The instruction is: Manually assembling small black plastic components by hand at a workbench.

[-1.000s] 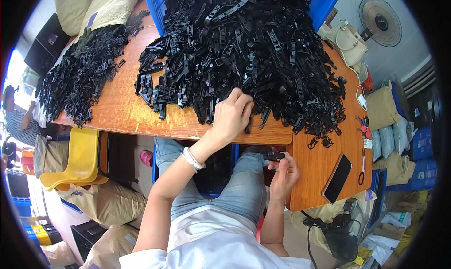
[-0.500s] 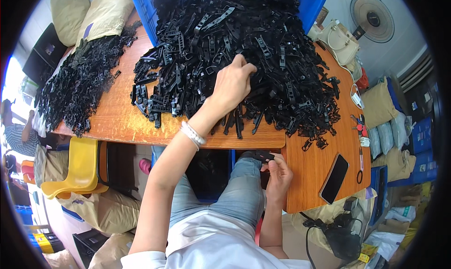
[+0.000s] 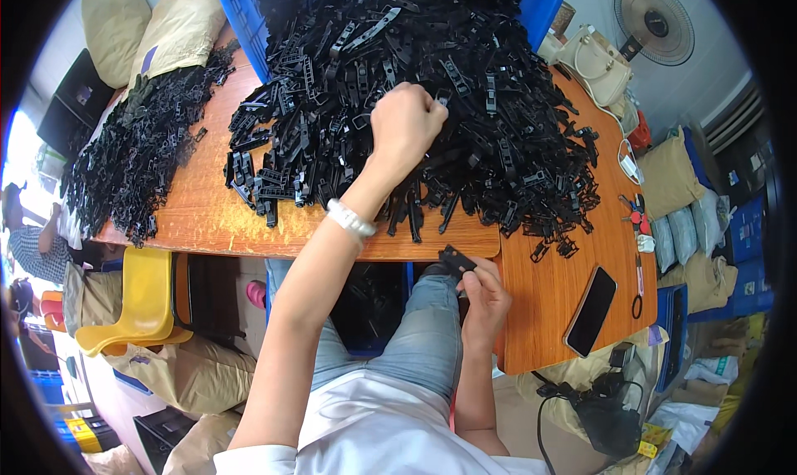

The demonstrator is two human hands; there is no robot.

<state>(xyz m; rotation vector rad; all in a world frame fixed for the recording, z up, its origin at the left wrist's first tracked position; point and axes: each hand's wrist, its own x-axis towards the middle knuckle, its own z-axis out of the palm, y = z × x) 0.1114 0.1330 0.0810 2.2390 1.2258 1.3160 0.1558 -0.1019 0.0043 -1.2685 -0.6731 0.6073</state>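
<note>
A big heap of black plastic parts (image 3: 332, 135) lies on the wooden table, narrow pieces with slots and frames among them. Over its middle, my left hand (image 3: 407, 126) has its fingers curled down toward the parts. The fingertips are hidden, so what they grip cannot be made out. Low at the table's front edge, above my right thigh, my right hand (image 3: 486, 302) pinches a short black plastic part (image 3: 457, 260) between thumb and fingers. It stands out to the upper left of that hand. Under the table edge, between my legs, is a blue bin (image 3: 409, 281) with dark contents.
Another heap of small black parts (image 3: 137, 151) covers the table's left side. A blue crate (image 3: 246, 27) lies behind the main heap. To the right are a phone (image 3: 591, 313), scissors (image 3: 638, 288) and a white handbag (image 3: 599, 73). A yellow chair (image 3: 145, 297) stands left.
My left hand has shifted slightly up and left over the heap, its fingers more curled. In my right hand the black part has tilted and shows more of its broad side.
</note>
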